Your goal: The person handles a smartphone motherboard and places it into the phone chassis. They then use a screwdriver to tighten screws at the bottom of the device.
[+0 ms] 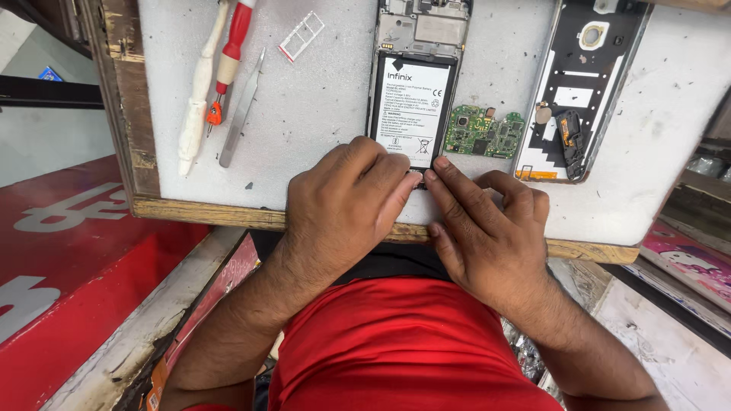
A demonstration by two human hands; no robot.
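glossy battery (412,106), rough wooden table edge (198,212)

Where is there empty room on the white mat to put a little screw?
Bare patches: between the tweezers and the opened phone, below the small SIM tray; and right of the back cover, toward the mat's edge. It is crowded at the phone's bottom, where both hands meet beside the green circuit board.

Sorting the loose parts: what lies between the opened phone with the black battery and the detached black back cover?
In the head view, a small green circuit board lies between the opened phone and the back cover.
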